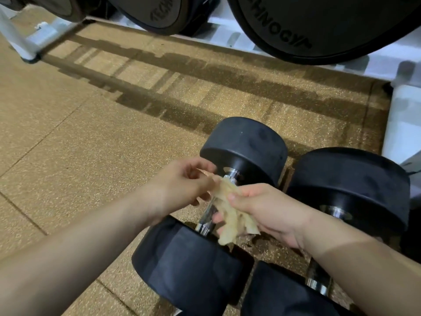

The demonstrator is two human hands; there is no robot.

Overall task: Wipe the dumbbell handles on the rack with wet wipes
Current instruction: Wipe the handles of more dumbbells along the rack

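Voice one: Flooring [79, 133] of speckled tan rubber is seen across most of the view. What is found along its far edge?

Voice two: A white rack [405, 106] is set there. Large black dumbbell heads [319, 26] are carried on it at the top of the view, and raised lettering is moulded into them.

Voice one: And what is laid nearer?

Voice two: Two black dumbbells are laid side by side on the flooring, near the rack's right post. The left dumbbell [246, 147] is set at a slant, with one head far and one near. The right dumbbell [350, 188] is placed just beside it and is partly hidden by the right forearm.

Voice one: Where is the wipe held?

Voice two: The chrome handle [208, 215] of the left dumbbell is partly covered by a crumpled, yellowish wet wipe [232, 217]. The wipe is gripped by the right hand [266, 208], with fingers curled round it and the thumb pressed on top, over the middle of the handle. Its upper corner is pinched by the left hand [182, 185], fingers bent, close to the far head. Whether the handle itself is enclosed by the right hand cannot be told.
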